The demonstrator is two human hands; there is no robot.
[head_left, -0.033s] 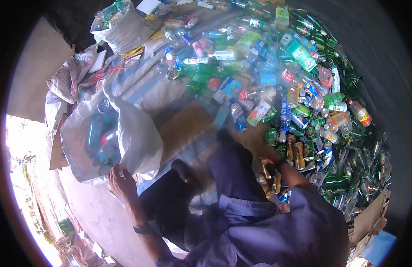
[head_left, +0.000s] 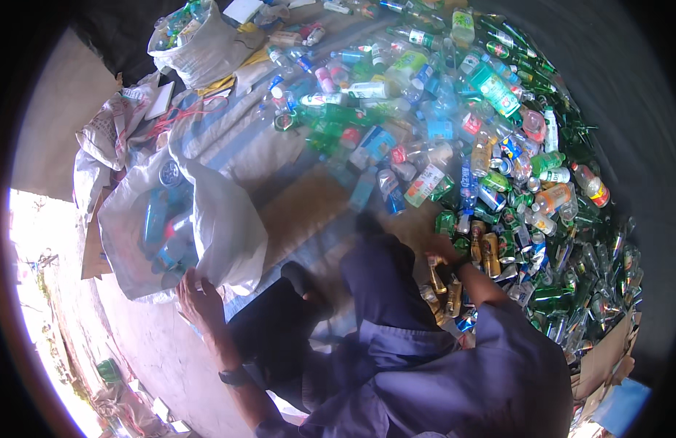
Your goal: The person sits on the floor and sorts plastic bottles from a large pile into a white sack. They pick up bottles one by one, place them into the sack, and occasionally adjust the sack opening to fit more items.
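My left hand (head_left: 198,293) is closed on the rim of a white woven sack (head_left: 232,226) at the left. The sack's mouth gapes toward me, and inside lie several plastic bottles, among them a blue one (head_left: 155,217). My right hand (head_left: 442,250) reaches past my right knee to the edge of a heap of bottles and cans. Close by it are gold cans (head_left: 490,254) and a green can (head_left: 445,223). Shadow and blur hide the fingers of that hand, so whether it holds anything does not show.
Plastic bottles (head_left: 425,182), cans and green glass bottles (head_left: 557,299) spread across the right and far side. A second filled sack (head_left: 206,62) stands at the far left. Crumpled sacks (head_left: 115,124) lie beyond the near one. Cardboard (head_left: 601,358) sits at the lower right.
My right hand has shifted slightly away from me at the edge of the heap. My left hand stays on the sack's rim.
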